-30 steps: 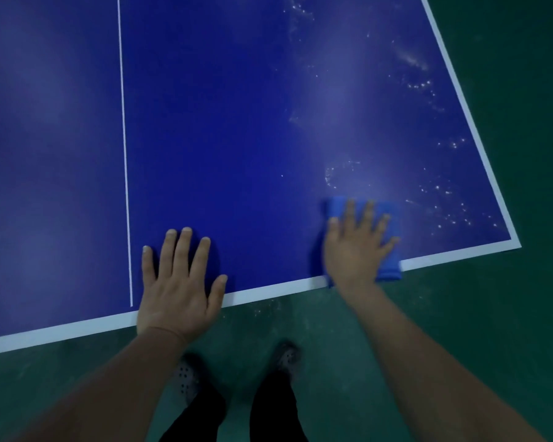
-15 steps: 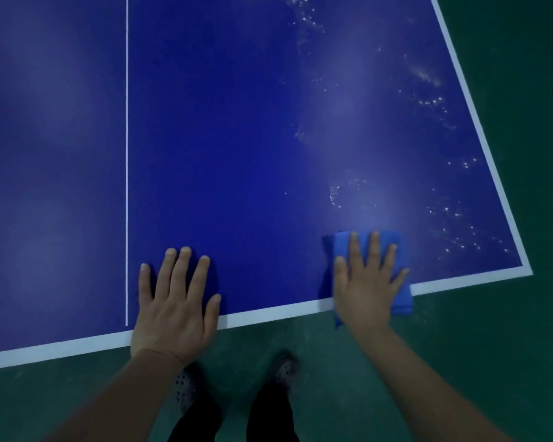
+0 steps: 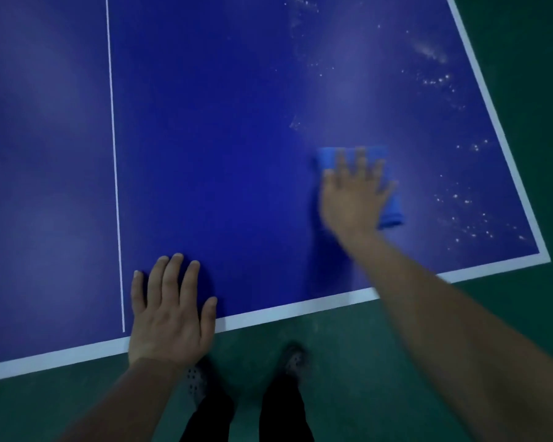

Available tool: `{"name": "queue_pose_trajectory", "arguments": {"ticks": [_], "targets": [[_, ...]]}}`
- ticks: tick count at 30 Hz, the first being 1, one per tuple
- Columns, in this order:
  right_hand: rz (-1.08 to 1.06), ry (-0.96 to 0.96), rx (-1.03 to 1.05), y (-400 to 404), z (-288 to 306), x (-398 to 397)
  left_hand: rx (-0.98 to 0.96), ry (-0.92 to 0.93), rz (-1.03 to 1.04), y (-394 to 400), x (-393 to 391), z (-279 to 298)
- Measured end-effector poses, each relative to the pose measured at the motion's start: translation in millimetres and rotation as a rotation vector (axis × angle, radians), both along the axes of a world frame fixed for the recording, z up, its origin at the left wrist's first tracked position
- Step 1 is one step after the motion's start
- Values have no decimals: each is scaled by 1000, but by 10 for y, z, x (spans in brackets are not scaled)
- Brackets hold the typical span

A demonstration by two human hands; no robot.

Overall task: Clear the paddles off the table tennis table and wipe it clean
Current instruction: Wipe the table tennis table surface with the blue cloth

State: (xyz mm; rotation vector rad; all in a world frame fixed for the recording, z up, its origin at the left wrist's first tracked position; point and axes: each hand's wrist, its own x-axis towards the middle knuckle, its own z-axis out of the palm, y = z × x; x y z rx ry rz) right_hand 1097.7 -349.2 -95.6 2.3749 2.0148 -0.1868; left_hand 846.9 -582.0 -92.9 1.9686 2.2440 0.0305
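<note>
The blue table tennis table [image 3: 221, 138] fills the upper view, with a white centre line and white edge bands. My right hand [image 3: 353, 194] presses flat, fingers spread, on a folded blue cloth [image 3: 393, 208] on the right part of the table, a little in from the near edge. My left hand [image 3: 170, 314] rests flat with straight fingers on the near edge, just right of the centre line. White specks and smears [image 3: 460, 202] dot the surface to the right of the cloth and further up. No paddles are in view.
The table's right corner [image 3: 543, 260] lies close to the cloth. Green floor [image 3: 524, 314] surrounds the table. My two feet [image 3: 294, 358] in dark trousers stand just below the near edge.
My right hand has pushed the cloth forward from the near edge onto the table. My left hand stays planted at the edge.
</note>
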Motion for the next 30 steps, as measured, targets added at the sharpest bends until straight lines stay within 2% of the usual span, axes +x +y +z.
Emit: {"name": "queue_pose_trajectory", "arguments": {"ticks": [2, 3, 5, 7, 10, 11, 12, 14, 16, 18, 20, 21, 22, 24, 26, 28, 30], "targets": [[-293, 70, -55, 117, 104, 635, -20, 8, -9, 2, 9, 12], [-372, 97, -65, 111, 145, 745, -29, 8, -11, 6, 8, 18], [-340, 90, -46, -25, 127, 543, -45, 16, -11, 13, 6, 23], [-80, 47, -25, -413, 95, 52, -54, 23, -12, 10, 13, 18], [573, 42, -15, -1341, 31, -406, -31, 17, -22, 13, 8, 0], [698, 40, -10, -1482, 19, -318, -28, 16, -24, 15, 5, -1], [725, 46, -24, -1453, 30, -150, -29, 18, -22, 13, -1, 1], [539, -18, -33, -1144, 51, 291, -42, 29, -23, 8, -9, 8], [193, -75, -100, -761, 103, 776, -48, 30, -23, 8, -2, 16], [-125, 0, -98, -508, 186, 1064, -44, 23, -21, 9, 8, 23], [-344, 74, -63, -485, 198, 878, -41, 20, -19, 8, 14, 24], [-368, 76, -56, -568, 188, 641, -41, 18, -21, 6, 16, 25], [-301, 63, -42, -711, 158, 376, -43, 16, -22, 5, 15, 27], [50, 36, -50, -1132, 104, -123, -39, 15, -19, 10, 12, 34], [352, 21, -89, -1432, 75, -201, -35, 20, -18, 11, 22, 35], [382, -4, -132, -1399, 66, 152, -27, 21, -16, 9, 17, 30], [227, -64, -130, -1263, 83, 637, -19, 20, -18, 15, 20, 35]]}}
